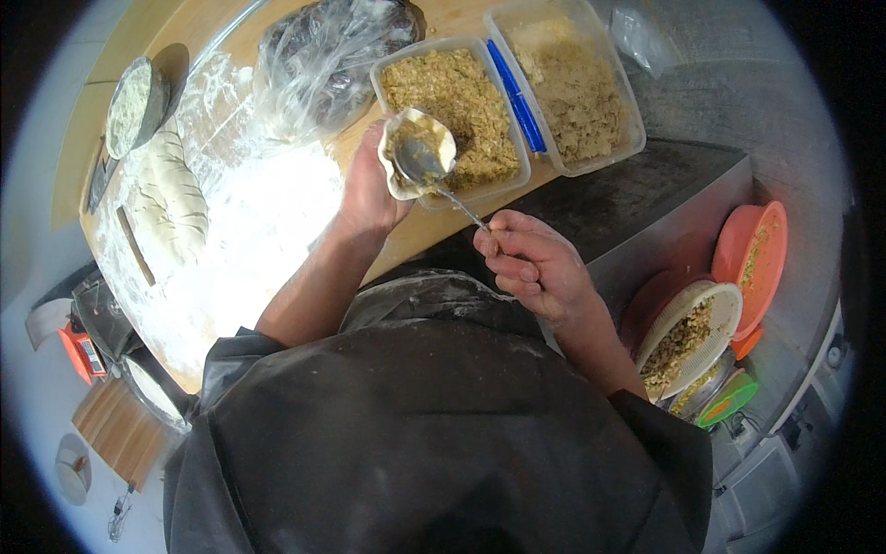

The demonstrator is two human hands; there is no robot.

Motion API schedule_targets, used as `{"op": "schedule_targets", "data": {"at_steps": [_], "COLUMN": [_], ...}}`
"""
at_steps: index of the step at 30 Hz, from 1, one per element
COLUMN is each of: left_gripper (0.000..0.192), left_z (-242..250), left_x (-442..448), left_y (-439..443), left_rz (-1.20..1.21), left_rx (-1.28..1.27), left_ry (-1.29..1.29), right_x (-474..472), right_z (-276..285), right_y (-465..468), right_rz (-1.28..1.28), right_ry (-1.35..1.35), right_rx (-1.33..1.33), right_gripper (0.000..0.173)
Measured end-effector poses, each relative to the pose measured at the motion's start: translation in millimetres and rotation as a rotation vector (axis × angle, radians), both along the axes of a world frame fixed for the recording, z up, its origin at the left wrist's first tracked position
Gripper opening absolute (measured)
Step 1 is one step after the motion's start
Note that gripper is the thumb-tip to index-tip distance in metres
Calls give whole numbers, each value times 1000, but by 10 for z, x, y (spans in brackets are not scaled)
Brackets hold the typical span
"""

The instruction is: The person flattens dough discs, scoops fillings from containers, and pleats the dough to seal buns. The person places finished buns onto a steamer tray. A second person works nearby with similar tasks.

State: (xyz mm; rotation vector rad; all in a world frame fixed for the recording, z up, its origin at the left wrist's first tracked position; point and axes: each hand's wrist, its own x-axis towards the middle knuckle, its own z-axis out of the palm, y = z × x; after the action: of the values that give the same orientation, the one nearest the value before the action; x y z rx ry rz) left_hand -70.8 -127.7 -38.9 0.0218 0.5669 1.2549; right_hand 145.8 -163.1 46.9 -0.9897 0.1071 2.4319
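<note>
My left hand point(374, 183) cups a round dough wrapper point(448, 144) with its rim turned up around some filling. The handle of a metal spoon point(462, 205) is pinched between the thumb and fingers of my right hand point(529, 260). Its bowl rests inside the wrapper, pressed against the filling. Just beyond both hands is a clear plastic container point(524, 166) of chopped, yellowish-brown filling point(450, 83). Beside that one, to the right, a second container point(633, 138) holds a paler, smoother-looking filling point(578, 104).
A floured wooden board point(270, 228) carries a dough roll point(169, 194), a thin rolling pin point(136, 246), a bowl of flour point(131, 107) and a dark bundle in clear plastic point(332, 62). To my lower right stand a white colander point(723, 305) and red basins point(768, 256).
</note>
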Motion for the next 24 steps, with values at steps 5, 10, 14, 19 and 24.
{"op": "schedule_targets", "data": {"at_steps": [5, 10, 14, 19, 24], "left_gripper": [41, 54, 55, 48, 44], "left_z": [101, 170, 248, 308, 304], "left_x": [-215, -292, -147, -4, -7], "left_y": [4, -15, -77, -203, -270], "left_rz": [34, -145, -256, -345, -309], "left_rx": [-150, -183, -71, -183, -74], "left_ry": [-207, -483, -545, -446, -411], "right_x": [119, -63, -165, -190, -361], "right_z": [70, -408, -589, -231, 130], "right_y": [9, 148, 266, 332, 263], "right_rz": [187, 848, 823, 268, 244], "right_ry": [-457, -1305, -1438, -889, -941], "right_rx": [370, 1251, 1507, 1150, 1377], "right_gripper": [7, 7, 9, 9, 7]}}
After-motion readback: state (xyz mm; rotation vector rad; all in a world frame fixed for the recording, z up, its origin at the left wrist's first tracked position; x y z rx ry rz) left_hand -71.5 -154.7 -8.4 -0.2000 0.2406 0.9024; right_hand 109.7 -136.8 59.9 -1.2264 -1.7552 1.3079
